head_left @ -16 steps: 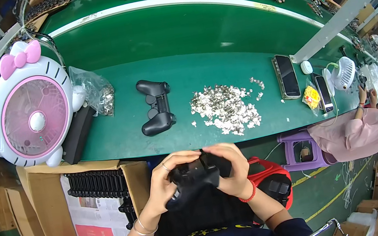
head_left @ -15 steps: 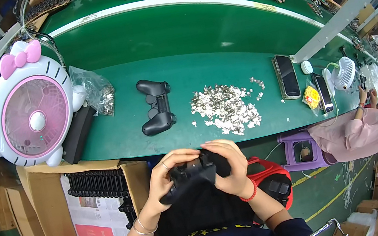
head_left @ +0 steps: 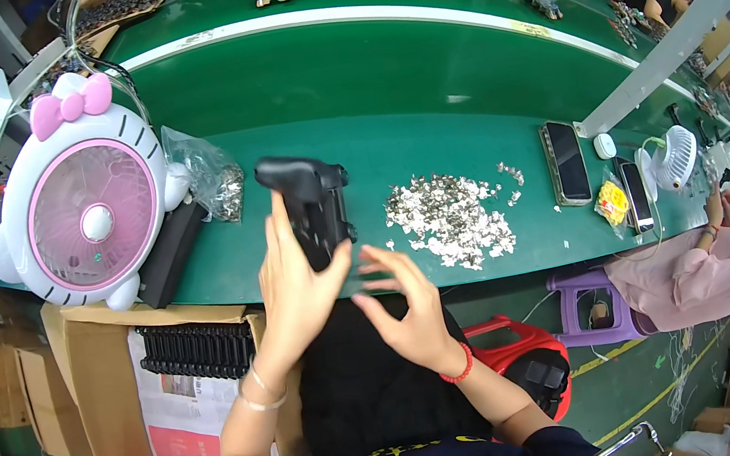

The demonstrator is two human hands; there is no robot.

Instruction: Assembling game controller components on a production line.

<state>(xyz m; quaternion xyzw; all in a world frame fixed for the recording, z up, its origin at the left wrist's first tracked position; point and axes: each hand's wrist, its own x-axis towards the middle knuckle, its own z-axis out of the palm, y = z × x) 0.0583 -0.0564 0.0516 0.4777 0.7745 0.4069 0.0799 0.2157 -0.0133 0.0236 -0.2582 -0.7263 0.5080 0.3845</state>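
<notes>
My left hand [head_left: 293, 289] grips a black game controller [head_left: 297, 186], tilted over the green bench top, with the fingers along its left side and the thumb near its lower end. Whether a second controller lies beneath it I cannot tell. Just to the right, my right hand [head_left: 409, 308] hovers by the bench's front edge, its fingers apart and slightly blurred, holding nothing. A heap of small silvery metal pieces [head_left: 452, 220] lies on the bench to the right of the controller.
A pink-and-white fan [head_left: 92, 203] and a clear bag [head_left: 215, 181] of metal pieces stand left. Below them, a cardboard box [head_left: 111, 419] holds rows of black parts [head_left: 197, 352]. Phones [head_left: 566, 163] and a small fan [head_left: 677, 156] sit right, near a seated co-worker [head_left: 685, 269].
My hands have moved from above my lap up to the bench. The right hand has let go of the controller both held; the left now grips one where a controller lay. The view shifted slightly.
</notes>
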